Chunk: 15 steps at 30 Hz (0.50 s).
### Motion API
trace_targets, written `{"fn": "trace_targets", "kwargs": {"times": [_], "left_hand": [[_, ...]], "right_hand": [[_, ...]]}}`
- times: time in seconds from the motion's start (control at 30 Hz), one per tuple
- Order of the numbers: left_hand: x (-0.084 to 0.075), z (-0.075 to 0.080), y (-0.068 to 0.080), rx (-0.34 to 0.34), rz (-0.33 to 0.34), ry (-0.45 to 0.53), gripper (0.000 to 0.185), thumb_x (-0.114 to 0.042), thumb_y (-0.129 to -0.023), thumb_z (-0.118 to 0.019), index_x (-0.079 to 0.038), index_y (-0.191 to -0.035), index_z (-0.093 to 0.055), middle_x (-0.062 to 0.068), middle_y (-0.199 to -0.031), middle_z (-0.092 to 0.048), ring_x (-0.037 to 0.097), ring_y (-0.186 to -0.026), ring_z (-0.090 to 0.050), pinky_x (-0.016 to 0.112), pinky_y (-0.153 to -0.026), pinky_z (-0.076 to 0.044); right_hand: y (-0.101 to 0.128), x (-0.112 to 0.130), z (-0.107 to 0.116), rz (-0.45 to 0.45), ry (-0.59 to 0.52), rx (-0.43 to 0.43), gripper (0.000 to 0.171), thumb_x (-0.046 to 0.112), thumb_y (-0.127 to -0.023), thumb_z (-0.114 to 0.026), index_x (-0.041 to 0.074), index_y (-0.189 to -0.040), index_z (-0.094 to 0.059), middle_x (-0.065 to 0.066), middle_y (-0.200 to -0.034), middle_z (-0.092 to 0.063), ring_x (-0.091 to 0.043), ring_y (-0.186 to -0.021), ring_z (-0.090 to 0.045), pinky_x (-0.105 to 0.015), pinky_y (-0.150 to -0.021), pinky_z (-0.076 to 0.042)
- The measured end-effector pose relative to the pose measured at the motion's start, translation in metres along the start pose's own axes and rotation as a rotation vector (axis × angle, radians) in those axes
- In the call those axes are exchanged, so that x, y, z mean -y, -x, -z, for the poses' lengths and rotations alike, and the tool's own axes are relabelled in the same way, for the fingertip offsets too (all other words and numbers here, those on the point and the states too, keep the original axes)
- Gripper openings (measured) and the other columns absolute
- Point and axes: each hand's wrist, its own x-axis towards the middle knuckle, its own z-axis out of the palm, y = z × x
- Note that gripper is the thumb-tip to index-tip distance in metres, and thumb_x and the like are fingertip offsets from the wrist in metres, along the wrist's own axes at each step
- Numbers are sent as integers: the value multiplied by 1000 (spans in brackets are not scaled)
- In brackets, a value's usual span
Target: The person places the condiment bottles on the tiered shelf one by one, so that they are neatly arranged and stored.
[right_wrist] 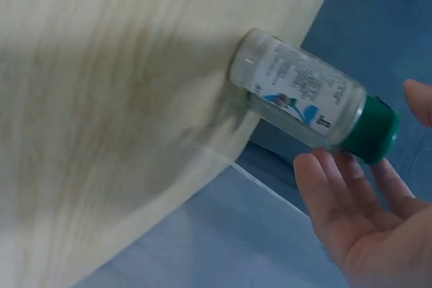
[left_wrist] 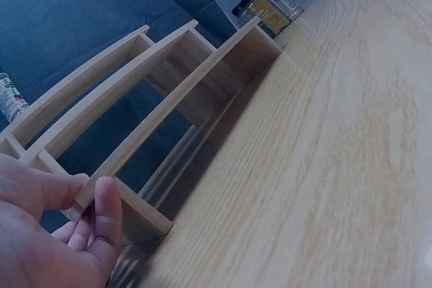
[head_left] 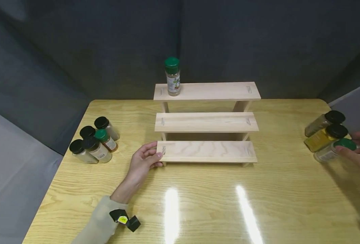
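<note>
A three-tier wooden rack [head_left: 206, 122] stands at the middle of the table. One green-capped spice jar [head_left: 172, 76] is upright at the left end of its top shelf. My left hand [head_left: 153, 154] pinches the left end of the lowest shelf [left_wrist: 162, 116] between thumb and fingers [left_wrist: 108, 210]. At the table's right edge a clear jar with a green cap [right_wrist: 304, 96] lies tilted on its side. My right hand [head_left: 348, 144] is spread around that cap [right_wrist: 370, 129], fingers [right_wrist: 324, 180] beneath it and the thumb apart from it.
Several black- and green-capped jars [head_left: 92, 142] stand grouped at the left of the yellow wooden table [head_left: 198, 203]. Two black-capped jars [head_left: 324, 130] lie beside the green-capped one at the right edge. Dark cloth walls surround the table.
</note>
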Motion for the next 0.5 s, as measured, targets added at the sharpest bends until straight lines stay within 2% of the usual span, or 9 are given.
{"fn": "trace_targets", "kwargs": {"times": [0.07, 0.2, 0.37, 0.5], "left_hand": [[0, 0, 1, 3, -1, -4, 52, 12, -105, -64, 10, -154, -48, 11, -110, -65, 14, -82, -69, 24, -75, -63], [2, 0, 1, 1, -3, -6, 51, 12, -105, -64, 10, -154, -48, 13, -111, -65, 15, -82, -69, 24, -75, -63], [2, 0, 2, -1, -11, -12, 51, 11, -105, -64, 10, -154, -48, 16, -113, -66, 15, -81, -69, 24, -74, -63], [2, 0, 2, 8, -13, -10, 52, 11, -105, -64, 10, -155, -47, 16, -115, -67, 14, -82, -69, 24, -75, -63]], "right_hand": [[2, 0, -2, 1, 9, -6, 55, 11, -100, -77, 48, -134, -56, 39, -107, -46, 18, -90, -45, 3, -78, -35], [4, -2, -5, -1, -41, -9, 60, 5, -98, -76, 55, -117, -49, 36, -104, -48, 16, -86, -47, 4, -74, -37], [6, -4, -5, -13, -14, 14, 58, 8, -99, -78, 54, -118, -49, 38, -103, -48, 18, -83, -48, 2, -68, -39], [7, -5, -5, -32, -68, 16, 54, 7, -100, -77, 52, -117, -53, 37, -102, -52, 17, -81, -51, 1, -65, -40]]}}
